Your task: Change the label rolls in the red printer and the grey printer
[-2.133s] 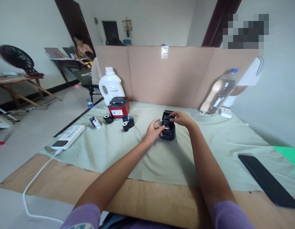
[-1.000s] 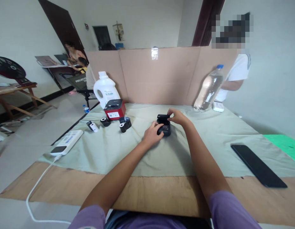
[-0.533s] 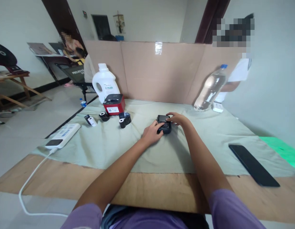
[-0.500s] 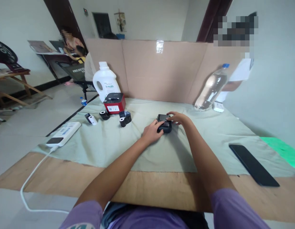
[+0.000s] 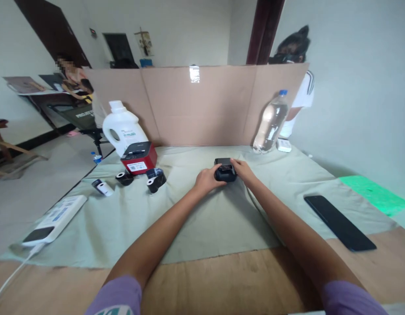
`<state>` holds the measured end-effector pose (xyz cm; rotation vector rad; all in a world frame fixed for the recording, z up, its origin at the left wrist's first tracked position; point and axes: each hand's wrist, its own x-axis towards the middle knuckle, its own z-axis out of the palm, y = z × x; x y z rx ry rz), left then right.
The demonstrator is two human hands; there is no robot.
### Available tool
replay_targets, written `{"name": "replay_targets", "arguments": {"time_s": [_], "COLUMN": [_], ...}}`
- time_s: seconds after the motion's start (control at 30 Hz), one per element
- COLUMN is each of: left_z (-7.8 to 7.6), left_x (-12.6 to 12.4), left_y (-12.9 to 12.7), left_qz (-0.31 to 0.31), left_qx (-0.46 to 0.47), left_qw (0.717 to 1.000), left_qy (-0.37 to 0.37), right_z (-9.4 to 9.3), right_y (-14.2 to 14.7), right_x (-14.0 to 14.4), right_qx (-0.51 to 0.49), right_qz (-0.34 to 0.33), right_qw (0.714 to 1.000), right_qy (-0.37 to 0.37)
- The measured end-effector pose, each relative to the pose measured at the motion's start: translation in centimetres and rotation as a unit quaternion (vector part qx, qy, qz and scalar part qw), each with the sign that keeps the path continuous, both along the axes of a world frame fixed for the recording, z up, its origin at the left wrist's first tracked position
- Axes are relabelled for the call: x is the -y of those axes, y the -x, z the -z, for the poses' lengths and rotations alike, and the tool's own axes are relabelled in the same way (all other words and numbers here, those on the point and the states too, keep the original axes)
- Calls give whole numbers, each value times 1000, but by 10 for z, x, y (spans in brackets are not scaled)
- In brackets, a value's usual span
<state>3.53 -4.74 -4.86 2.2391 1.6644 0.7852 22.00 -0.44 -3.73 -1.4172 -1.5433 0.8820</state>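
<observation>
Gripping opposite sides of a black device, the left hand and the right hand are holding it on the green cloth, between a red box and a clear bottle.

Read as a plain, house-like room used as makeshift workspace; home vs. small office unclear. Evidence: dark door and desk with folding chair at 10 o'clock, wall hanging at 11, cardboard partition at 12, cloth-covered wooden tabletop at 6.
</observation>
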Motion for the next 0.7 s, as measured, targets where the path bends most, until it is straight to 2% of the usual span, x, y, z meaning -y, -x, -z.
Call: {"name": "replay_targets", "arguments": {"time_s": [0.1, 0.2, 0.37, 0.57, 0.63, 0.7], "left_z": [-5, -4, 5, 9, 6, -3], "left_x": [-42, -77, -103, -108, -106, -101], "left_y": [-42, -86, -142, -171, -171, -159], "left_qz": [9, 23, 40, 41, 46, 49], "left_qx": [21, 27, 13, -26, -31, -25], "left_qw": [1000, 999, 999, 999, 998, 998], "left_qy": [-5, -5, 7, 16, 24, 22], "right_z": [-6, -6, 8, 27, 27, 20], "right_y": [-36, -71, -114, -144, -150, -149], "right_x": [-33, -58, -76, -86, -88, -89], "right_qx": [6, 26, 59, 31, 41, 80], "right_qz": [55, 113, 168, 175, 172, 184], "right_qw": [995, 989, 979, 981, 982, 976], "right_qy": [-77, -96, -96, -81, -70, -89]}}
